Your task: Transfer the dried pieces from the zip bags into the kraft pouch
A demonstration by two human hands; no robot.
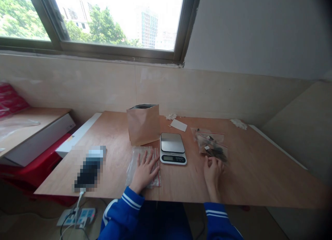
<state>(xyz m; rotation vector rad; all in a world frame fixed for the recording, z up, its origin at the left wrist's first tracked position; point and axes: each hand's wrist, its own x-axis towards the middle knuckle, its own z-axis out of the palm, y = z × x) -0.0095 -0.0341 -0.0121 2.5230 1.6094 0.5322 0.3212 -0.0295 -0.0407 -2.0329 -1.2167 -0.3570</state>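
Observation:
My left hand (pixel 145 169) lies flat with fingers spread on a stack of clear zip-lock bags (pixel 133 160) that have red-lined edges. On the right, my right hand (pixel 213 169) has its fingers curled at the near edge of a pile of filled zip-lock bags (pixel 211 143), closed on the edge of one; the fingertips are partly hidden. Dark items and small white labels show through that plastic. Between my hands sits a white digital kitchen scale (pixel 173 148) with a bare metal plate. Its display is too small to read.
Behind the left bags stands an open brown paper pouch (pixel 144 124). A white card (pixel 178 125) lies past the scale. At left is a blurred-out dark device (pixel 89 169) with a white cable running to a power strip (pixel 76 216) below the table edge.

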